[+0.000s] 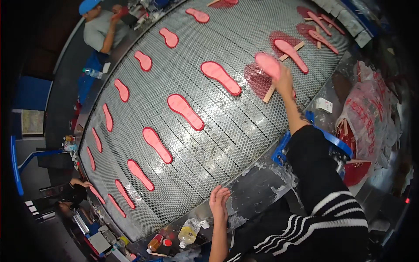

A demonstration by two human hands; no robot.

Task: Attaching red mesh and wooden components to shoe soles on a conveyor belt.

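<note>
Two rows of pink insoles [186, 112] lie spaced apart on a grey mesh conveyor belt [235, 131], one along its far edge, the other across its middle. Toward the belt's right end, the right grip [284, 82] is closed around the heel end of a held insole [267, 64], its rounded toe pointing toward the far edge. That insole is over a red-stained patch [254, 81] and a wooden stick [269, 93]; it appears raised, though this angle hides any gap beneath. Just beside it, another insole [291, 56] lies across a second stick [284, 57], and more sit crossed with sticks near the far right corner. The left grip [219, 204] is released, fingers loosely curled, near the belt's near edge and above a dark surface [251, 192]. On that surface stand or lie a clear bottle of yellow liquid [188, 233], an amber bottle [155, 243] and a red cap [167, 242]. A co-worker in a blue cap [88, 6] is beyond the far edge; a plastic bag [369, 113] lies off the right end.
</note>
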